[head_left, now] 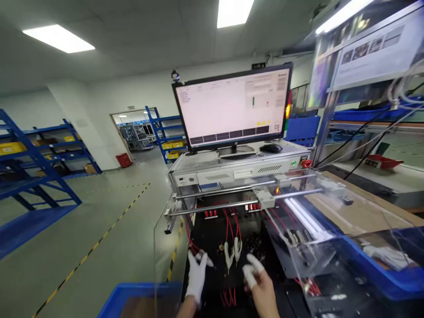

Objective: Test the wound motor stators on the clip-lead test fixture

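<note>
My left hand [196, 276], in a white glove, reaches into the black bay of a test machine [238, 170] and pinches a white clip on a red wire [208, 261]. My right hand [256, 280], with white finger cots, hovers just right of it, fingers curled; whether it holds anything is hidden. Two more white clips [232, 252] on red wires hang between and above the hands. Red wires [228, 221] run down from connectors under a metal rail [212, 208].
A monitor [232, 108] and a black mouse [270, 148] sit on top of the machine. A raised clear cover [298, 238] stands to the right, blue trays [394, 282] beside it and below left. Blue racks [36, 176] line the open floor on the left.
</note>
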Tool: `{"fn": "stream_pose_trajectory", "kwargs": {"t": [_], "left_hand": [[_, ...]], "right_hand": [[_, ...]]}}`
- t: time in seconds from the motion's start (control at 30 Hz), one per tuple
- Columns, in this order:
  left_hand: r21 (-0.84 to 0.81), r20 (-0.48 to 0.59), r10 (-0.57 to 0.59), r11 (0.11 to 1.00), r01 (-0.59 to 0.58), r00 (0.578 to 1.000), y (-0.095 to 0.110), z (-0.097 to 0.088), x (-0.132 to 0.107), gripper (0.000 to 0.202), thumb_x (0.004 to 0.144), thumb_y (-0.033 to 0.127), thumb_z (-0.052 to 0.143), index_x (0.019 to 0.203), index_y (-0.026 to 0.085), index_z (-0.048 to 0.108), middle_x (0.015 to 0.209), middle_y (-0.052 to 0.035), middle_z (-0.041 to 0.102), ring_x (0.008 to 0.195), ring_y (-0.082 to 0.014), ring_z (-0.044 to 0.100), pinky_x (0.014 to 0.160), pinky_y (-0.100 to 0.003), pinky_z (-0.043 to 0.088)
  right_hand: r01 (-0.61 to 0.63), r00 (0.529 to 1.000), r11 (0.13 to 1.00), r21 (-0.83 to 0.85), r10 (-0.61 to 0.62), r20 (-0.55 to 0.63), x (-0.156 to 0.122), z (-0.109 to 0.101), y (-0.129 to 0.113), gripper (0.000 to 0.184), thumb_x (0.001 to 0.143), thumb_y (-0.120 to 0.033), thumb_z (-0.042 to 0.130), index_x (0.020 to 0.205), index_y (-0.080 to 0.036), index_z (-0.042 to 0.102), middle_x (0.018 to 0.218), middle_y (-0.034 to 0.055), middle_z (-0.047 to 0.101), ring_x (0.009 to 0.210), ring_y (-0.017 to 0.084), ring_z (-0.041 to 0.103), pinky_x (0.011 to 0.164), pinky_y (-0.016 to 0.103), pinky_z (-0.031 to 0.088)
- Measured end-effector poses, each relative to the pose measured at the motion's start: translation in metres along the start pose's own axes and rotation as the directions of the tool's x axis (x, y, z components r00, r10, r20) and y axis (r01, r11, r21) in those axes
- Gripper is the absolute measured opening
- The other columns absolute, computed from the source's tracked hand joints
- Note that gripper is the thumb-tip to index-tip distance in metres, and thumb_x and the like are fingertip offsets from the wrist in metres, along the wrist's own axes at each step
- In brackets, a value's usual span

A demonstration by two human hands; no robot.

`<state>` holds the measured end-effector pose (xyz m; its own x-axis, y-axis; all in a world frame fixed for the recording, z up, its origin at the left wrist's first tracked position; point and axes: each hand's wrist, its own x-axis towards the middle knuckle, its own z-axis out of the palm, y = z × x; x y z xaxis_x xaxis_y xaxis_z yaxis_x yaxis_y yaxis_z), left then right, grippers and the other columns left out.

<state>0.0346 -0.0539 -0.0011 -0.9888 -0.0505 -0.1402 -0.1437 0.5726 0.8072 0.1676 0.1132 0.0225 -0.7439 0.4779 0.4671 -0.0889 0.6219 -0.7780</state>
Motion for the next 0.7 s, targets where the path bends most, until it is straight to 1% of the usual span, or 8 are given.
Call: {"fn": "stream_pose_trajectory", "kwargs": {"t": [0.1, 0.2, 0.33, 0.47, 0.53, 0.6, 0.63, 0.7], "left_hand": [[-0.111, -0.095, 0.159, 0.979, -0.169, 0.983, 0.016, 0.014, 0.019, 0.064, 0.087, 0.035, 0.034, 0.137, 0.012, 0.000, 0.123, -0.0139, 0.048, 0.111, -0.0170, 0.050, 0.097, -0.028, 0.038], [-0.134, -0.167, 0.252, 0.952, -0.275, 0.953, 0.046, 0.016, 0.025, 0.057, 0.087, 0.019, 0.026, 0.137, 0.011, 0.000, 0.112, -0.0126, 0.051, 0.102, -0.0119, 0.054, 0.095, -0.023, 0.038], [0.033, 0.001, 0.324, 0.945, -0.324, 0.946, 0.045, -0.009, 0.000, 0.066, 0.078, 0.012, 0.038, 0.139, 0.013, 0.010, 0.119, -0.0153, 0.047, 0.108, -0.0199, 0.050, 0.097, -0.032, 0.037], [0.185, 0.318, 0.416, 0.854, -0.487, 0.852, -0.016, -0.049, -0.066, 0.076, 0.066, 0.019, 0.057, 0.136, 0.019, 0.028, 0.143, -0.0108, 0.022, 0.130, -0.0339, 0.019, 0.108, -0.047, 0.017], [0.077, 0.682, 0.323, 0.861, -0.502, 0.657, -0.056, -0.072, -0.096, 0.068, 0.064, 0.026, 0.062, 0.129, 0.027, 0.041, 0.138, -0.0058, 0.035, 0.127, -0.0326, 0.029, 0.106, -0.047, 0.023], [0.001, 0.871, 0.201, 0.912, -0.411, 0.449, -0.099, -0.098, -0.114, 0.052, 0.065, 0.031, 0.060, 0.117, 0.032, 0.053, 0.122, -0.0027, 0.054, 0.113, -0.0277, 0.047, 0.098, -0.041, 0.036], [0.024, 0.879, 0.146, 0.937, -0.348, 0.454, -0.123, -0.111, -0.119, 0.043, 0.067, 0.031, 0.057, 0.109, 0.033, 0.059, 0.113, -0.0015, 0.059, 0.105, -0.0253, 0.053, 0.093, -0.038, 0.040], [0.189, 0.783, -0.014, 0.958, -0.216, 0.622, -0.172, -0.137, -0.124, 0.027, 0.069, 0.025, 0.052, 0.091, 0.030, 0.066, 0.094, -0.0006, 0.066, 0.091, -0.0219, 0.058, 0.084, -0.033, 0.045]], "right_hand": [[-0.420, 0.906, 0.899, 0.128, 0.423, 0.004, 0.032, 0.054, 0.026, 0.067, 0.079, -0.044, 0.041, 0.135, -0.009, 0.029, 0.092, 0.0118, 0.062, 0.082, 0.024, 0.062, 0.068, 0.034, 0.053], [-0.426, 0.905, 0.903, 0.045, 0.426, 0.021, 0.067, 0.081, 0.027, 0.087, 0.071, -0.048, 0.054, 0.136, -0.002, 0.018, 0.110, 0.0194, 0.053, 0.106, 0.027, 0.051, 0.090, 0.036, 0.041], [-0.413, 0.879, 0.860, -0.301, 0.463, 0.115, 0.093, 0.092, 0.009, 0.084, 0.070, -0.047, 0.057, 0.136, -0.008, 0.022, 0.114, 0.0215, 0.048, 0.098, 0.031, 0.055, 0.083, 0.041, 0.043], [-0.378, 0.825, 0.788, -0.486, 0.525, 0.209, 0.099, 0.099, 0.011, 0.053, 0.080, -0.033, 0.045, 0.128, -0.011, 0.039, 0.103, 0.0169, 0.057, 0.092, 0.026, 0.059, 0.080, 0.036, 0.042], [-0.363, 0.820, 0.778, -0.513, 0.528, 0.222, 0.102, 0.098, 0.019, 0.045, 0.082, -0.028, 0.043, 0.124, -0.012, 0.044, 0.098, 0.0143, 0.060, 0.090, 0.023, 0.059, 0.079, 0.032, 0.042], [-0.339, 0.811, 0.769, -0.543, 0.531, 0.245, 0.105, 0.091, 0.027, 0.043, 0.081, -0.026, 0.044, 0.122, -0.013, 0.047, 0.095, 0.0124, 0.062, 0.088, 0.022, 0.060, 0.077, 0.030, 0.041], [-0.327, 0.806, 0.759, -0.564, 0.535, 0.253, 0.105, 0.086, 0.030, 0.042, 0.081, -0.027, 0.044, 0.121, -0.014, 0.048, 0.094, 0.0121, 0.062, 0.087, 0.022, 0.060, 0.076, 0.029, 0.041], [-0.286, 0.820, 0.733, -0.617, 0.520, 0.238, 0.104, 0.073, 0.032, 0.046, 0.081, -0.032, 0.048, 0.122, -0.014, 0.047, 0.097, 0.0136, 0.062, 0.087, 0.024, 0.059, 0.072, 0.030, 0.041]]}}
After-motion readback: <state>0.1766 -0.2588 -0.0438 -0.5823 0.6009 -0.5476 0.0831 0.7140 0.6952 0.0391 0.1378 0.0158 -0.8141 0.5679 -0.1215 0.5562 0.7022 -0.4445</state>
